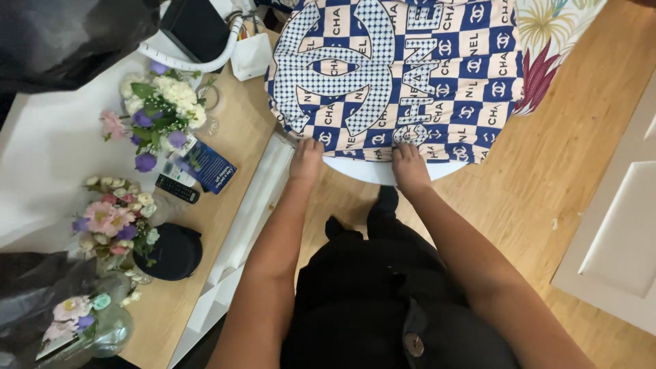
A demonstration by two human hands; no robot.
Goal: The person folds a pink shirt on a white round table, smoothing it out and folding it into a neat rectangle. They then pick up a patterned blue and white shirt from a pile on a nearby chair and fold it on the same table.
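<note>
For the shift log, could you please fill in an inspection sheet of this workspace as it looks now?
Surface: round white table top, mostly covered by cloth; light wooden side counter to the left.
Job's things: blue and cream checked fabric with a large dotted emblem, spread flat over the table top, its near edge hanging over the rim.
Clutter: three bouquets of pink, purple and white flowers, black remote control, blue booklet, black cap, all on the counter.
Grippers: left hand and right hand both pinch the fabric's near edge.
Cables: white cord on the counter.
Surroundings: wooden floor, white door, floral cloth.
</note>
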